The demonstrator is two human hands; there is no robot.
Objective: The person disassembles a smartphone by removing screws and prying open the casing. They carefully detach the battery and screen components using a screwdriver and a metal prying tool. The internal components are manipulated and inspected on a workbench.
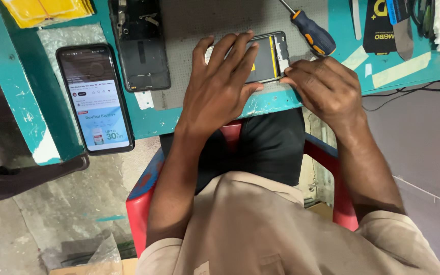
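Note:
An opened phone (269,57) with a yellow-edged battery lies on the grey mat (199,23) near the bench's front edge. My left hand (219,84) rests flat on the phone's left half, fingers spread over it. My right hand (324,84) presses at the phone's lower right corner with its fingertips; whether it pinches something small there is hidden.
A blue-and-orange-handled screwdriver (311,33) lies just beyond the phone. A dark phone back cover (141,46) lies to the left, and a lit phone (95,99) rests on the teal bench (154,122). Yellow cloth (47,10) sits far left; tools and cables at right. A red chair (141,198) is under me.

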